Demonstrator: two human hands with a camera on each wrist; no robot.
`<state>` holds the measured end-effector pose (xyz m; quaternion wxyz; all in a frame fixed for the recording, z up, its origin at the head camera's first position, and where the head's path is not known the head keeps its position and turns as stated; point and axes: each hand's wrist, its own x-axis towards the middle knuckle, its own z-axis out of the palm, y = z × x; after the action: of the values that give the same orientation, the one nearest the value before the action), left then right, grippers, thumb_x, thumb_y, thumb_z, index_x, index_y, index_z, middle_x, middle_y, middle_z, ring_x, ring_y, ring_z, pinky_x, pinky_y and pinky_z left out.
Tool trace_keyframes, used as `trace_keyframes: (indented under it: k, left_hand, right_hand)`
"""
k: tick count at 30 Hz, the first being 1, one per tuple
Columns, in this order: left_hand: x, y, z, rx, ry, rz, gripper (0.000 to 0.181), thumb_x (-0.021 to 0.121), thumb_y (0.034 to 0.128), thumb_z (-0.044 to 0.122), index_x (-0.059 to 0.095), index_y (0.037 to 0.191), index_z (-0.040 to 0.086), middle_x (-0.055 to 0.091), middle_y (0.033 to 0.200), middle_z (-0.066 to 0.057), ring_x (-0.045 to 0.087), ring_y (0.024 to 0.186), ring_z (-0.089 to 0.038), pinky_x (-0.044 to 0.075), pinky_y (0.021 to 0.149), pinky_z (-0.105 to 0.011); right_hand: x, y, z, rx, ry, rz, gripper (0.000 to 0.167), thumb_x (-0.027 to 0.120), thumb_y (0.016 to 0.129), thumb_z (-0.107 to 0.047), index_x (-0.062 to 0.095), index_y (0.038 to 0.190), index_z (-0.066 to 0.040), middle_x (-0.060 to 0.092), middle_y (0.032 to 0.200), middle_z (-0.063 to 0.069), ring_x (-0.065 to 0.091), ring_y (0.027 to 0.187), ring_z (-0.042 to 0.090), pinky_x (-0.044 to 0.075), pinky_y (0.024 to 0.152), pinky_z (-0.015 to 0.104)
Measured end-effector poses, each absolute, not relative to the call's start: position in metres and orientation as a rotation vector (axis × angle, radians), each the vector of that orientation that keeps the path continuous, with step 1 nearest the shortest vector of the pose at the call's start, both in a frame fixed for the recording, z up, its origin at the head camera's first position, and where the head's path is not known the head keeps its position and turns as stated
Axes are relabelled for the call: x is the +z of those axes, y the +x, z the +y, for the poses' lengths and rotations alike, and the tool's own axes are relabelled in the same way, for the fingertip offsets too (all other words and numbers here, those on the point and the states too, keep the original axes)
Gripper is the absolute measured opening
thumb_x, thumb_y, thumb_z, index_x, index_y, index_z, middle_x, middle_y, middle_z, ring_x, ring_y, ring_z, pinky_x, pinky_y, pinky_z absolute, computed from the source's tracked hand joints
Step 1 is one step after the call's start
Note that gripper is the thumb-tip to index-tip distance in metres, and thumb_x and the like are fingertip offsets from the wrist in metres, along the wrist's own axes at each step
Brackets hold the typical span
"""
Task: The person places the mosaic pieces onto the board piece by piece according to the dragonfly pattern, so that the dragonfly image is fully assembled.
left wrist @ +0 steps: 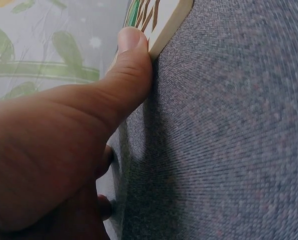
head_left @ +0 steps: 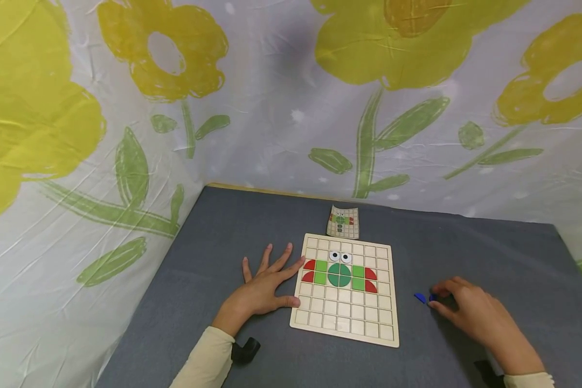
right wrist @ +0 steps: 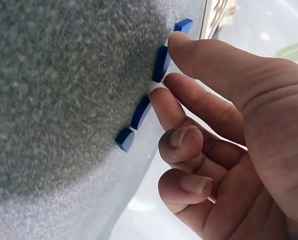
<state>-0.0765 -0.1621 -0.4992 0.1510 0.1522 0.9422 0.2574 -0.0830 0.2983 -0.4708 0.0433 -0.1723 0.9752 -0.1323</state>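
A square wooden grid board (head_left: 344, 326) bears red, light green and dark green pieces and two googly-eye pieces. My left hand (head_left: 259, 291) lies with its fingers spread; its thumb and index finger touch the board's left edge. In the left wrist view the thumb (left wrist: 131, 55) rests on the board's rim. To the right of the board, my right hand (head_left: 475, 310) pinches a small blue quarter-circle-like piece (right wrist: 161, 64) between thumb and index finger, low at the cloth. Several other blue pieces (right wrist: 141, 112) lie about its fingertips; one blue piece (head_left: 420, 297) sits to their left.
A small pattern card (head_left: 343, 231) with a similar figure lies behind the board, slightly curled. Dark grey cloth (head_left: 252, 215) covers the table. A white flower-printed curtain (head_left: 271, 124) hangs behind the table and at its left side.
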Motion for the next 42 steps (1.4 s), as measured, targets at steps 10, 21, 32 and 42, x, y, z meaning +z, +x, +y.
trace_keyframes:
  k: [10,21,32,42]
  left_hand:
    - [-0.5,-0.077,-0.163,0.74,0.446,2.707,0.096,0.078,0.087,0.06,0.032,0.168,0.035,0.008,0.179,-0.001,-0.013,0.162,-0.044,-0.016,0.11,-0.085]
    - [-0.502,-0.077,-0.16,0.698,0.41,2.714,0.097,0.079,0.085,0.061,0.031,0.167,0.04,0.006,0.178,0.003,-0.014,0.162,-0.041,-0.016,0.111,-0.084]
    - [-0.5,-0.077,-0.161,0.707,0.409,2.718,0.098,0.079,0.0849,0.062,0.031,0.167,0.04,0.006,0.178,0.004,-0.014,0.162,-0.04,-0.017,0.11,-0.084]
    - [-0.502,-0.078,-0.162,0.7,0.416,2.714,0.098,0.078,0.085,0.064,0.03,0.167,0.041,0.004,0.178,0.006,-0.015,0.162,-0.04,-0.016,0.11,-0.084]
  right_hand:
    - [-0.479,-0.083,0.295,-0.422,-0.638,3.036,0.026,0.09,0.083,-0.016,0.077,0.104,-0.009,0.069,0.1,0.0,0.072,0.087,0.026,0.059,0.068,0.046]
    - [-0.487,-0.084,0.298,-0.469,-0.764,3.059,0.03,0.088,0.08,-0.011,0.073,0.105,-0.006,0.064,0.095,0.002,0.066,0.08,0.018,0.055,0.063,0.039]
    - [-0.469,-0.085,0.279,-0.43,-0.844,3.08,0.024,0.088,0.084,-0.015,0.076,0.105,-0.01,0.063,0.1,0.0,0.065,0.078,0.013,0.054,0.06,0.034]
    - [-0.454,-0.089,0.241,-0.419,-0.99,3.055,0.024,0.087,0.088,-0.023,0.076,0.109,-0.017,0.065,0.108,-0.004,0.059,0.072,0.004,0.046,0.054,0.026]
